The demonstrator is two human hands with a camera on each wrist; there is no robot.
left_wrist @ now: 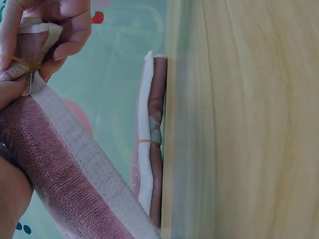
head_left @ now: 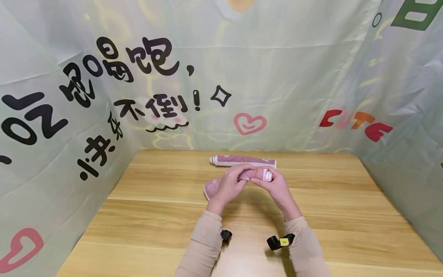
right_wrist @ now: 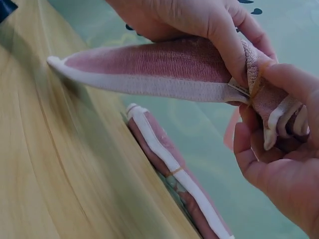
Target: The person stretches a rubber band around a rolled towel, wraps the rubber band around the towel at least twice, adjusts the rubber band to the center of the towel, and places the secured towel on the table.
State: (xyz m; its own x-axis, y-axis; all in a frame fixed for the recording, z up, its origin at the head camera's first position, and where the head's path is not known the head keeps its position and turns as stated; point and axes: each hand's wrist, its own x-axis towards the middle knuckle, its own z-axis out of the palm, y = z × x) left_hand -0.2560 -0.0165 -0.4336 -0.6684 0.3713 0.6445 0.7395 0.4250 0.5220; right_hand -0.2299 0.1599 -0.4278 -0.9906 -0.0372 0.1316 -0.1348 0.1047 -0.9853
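A pink towel (head_left: pixel 254 174) with white edging is held above the table, one end rolled and the other hanging as a flatter flap (right_wrist: pixel 149 64) to the left. My left hand (head_left: pixel 231 182) grips it near the middle, its thumb pressing the cloth beside a small tag. At the rolled end, my right hand (head_left: pixel 278 188) pinches the towel with thumb and fingers. A thin tan rubber band (right_wrist: pixel 256 85) circles the roll between the two hands. Behind them lies a second pink towel (head_left: pixel 242 160), rolled lengthwise, with a band around its middle.
The wooden table (head_left: pixel 155 215) carries both towels' area, with fabric walls (head_left: pixel 277 77) at the back and sides. The second towel lies close to the table's far edge. Black wrist cameras (head_left: pixel 274 242) sit on both sleeves.
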